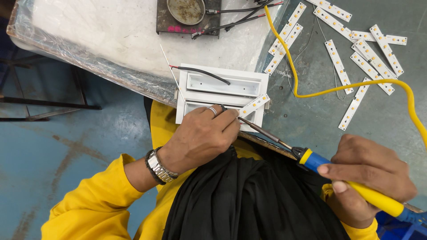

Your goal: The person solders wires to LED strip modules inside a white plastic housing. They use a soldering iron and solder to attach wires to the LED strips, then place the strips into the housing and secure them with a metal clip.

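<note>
My left hand (202,135) rests on the near side of a white rectangular light housing (222,89), fingers curled over its lower channel and pinching a thin wire and a small LED strip (254,105) that lies tilted in that channel. A black and red wire (204,72) lies across the housing's upper channel. My right hand (367,175) grips a soldering iron (311,159) with a blue and yellow handle. Its metal tip points left and touches the spot by my left fingertips at the strip's near end.
Several loose LED strips (356,58) lie scattered on the grey-green table at the upper right. The iron's yellow cable (347,86) loops across them. A dark metal stand with a round dish (187,15) sits at the top on a plastic-covered white board (98,40).
</note>
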`<state>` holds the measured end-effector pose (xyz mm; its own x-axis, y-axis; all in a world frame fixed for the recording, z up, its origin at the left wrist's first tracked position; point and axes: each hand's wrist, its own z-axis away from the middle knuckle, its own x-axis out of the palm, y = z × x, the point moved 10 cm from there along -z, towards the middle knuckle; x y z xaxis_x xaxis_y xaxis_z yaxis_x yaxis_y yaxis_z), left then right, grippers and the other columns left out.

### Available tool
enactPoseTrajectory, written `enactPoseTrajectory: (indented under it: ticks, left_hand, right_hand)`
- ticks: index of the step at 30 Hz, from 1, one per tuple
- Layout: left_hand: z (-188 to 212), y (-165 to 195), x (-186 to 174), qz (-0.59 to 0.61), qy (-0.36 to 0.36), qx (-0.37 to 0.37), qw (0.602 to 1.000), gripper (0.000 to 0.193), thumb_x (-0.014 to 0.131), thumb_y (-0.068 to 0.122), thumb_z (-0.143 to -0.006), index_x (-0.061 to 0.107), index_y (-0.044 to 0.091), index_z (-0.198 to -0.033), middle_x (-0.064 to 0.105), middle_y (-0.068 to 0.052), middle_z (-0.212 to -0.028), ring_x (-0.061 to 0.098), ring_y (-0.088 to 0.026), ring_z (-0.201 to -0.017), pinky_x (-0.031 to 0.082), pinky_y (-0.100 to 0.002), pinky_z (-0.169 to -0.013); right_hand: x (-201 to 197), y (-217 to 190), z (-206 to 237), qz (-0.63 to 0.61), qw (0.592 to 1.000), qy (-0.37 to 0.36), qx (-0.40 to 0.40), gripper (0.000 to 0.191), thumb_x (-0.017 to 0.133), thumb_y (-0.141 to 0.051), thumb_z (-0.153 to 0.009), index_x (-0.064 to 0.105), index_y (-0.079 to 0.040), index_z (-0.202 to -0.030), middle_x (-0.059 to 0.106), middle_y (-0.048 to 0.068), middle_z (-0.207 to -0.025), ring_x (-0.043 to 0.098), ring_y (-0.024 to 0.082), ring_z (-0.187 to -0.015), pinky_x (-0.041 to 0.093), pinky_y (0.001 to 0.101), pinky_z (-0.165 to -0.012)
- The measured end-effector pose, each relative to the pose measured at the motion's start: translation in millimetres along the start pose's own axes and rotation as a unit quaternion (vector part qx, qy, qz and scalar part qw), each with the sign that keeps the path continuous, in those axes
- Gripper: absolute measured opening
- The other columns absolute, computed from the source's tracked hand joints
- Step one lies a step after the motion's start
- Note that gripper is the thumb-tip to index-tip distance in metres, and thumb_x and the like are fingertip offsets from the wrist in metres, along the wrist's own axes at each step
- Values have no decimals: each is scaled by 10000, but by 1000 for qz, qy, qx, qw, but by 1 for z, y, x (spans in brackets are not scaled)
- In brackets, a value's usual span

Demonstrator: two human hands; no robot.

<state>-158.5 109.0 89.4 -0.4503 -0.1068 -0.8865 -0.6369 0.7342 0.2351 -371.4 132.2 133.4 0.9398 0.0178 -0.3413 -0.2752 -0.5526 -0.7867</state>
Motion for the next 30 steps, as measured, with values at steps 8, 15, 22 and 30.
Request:
enactPoseTrajectory:
  ticks: [8, 15, 22, 30]
  left_hand:
    - [1, -1, -1, 6, -3, 2, 1000, 79, 667, 126, -863, 661, 51, -885, 678, -70, -1040, 641, -219, -851, 527, -350, -690]
    - [2, -1, 1, 2, -7, 8, 1000, 82, 661, 137, -857, 663, 66, -897, 680, -66, -1047, 636, -219, -845, 523, -349, -696]
    - [2, -1, 2, -1, -9, 8, 1000, 78, 660, 143, -855, 658, 71, -884, 676, -64, -1040, 632, -218, -844, 522, -349, -698]
    - [3, -1, 3, 3, -14, 9, 1000, 78, 656, 139, -851, 662, 70, -887, 675, -60, -1039, 635, -216, -862, 521, -345, -694]
  right_hand:
    - [-13, 13, 12, -58, 998, 25, -27, 250, 692, -214, -787, 687, 27, -854, 599, 105, -662, 541, 174, -515, 393, 290, -511]
    - [-26, 26, 22, -48, 997, 50, -24, 263, 677, -195, -728, 673, 50, -822, 611, 137, -694, 536, 204, -518, 396, 297, -495]
    - [-17, 22, 17, -73, 995, 62, -15, 249, 693, -182, -766, 684, 52, -848, 633, 129, -682, 565, 191, -508, 412, 282, -500]
    - [-11, 17, 10, -54, 998, 33, -9, 247, 698, -197, -775, 687, 41, -838, 631, 114, -669, 566, 177, -499, 413, 282, -495]
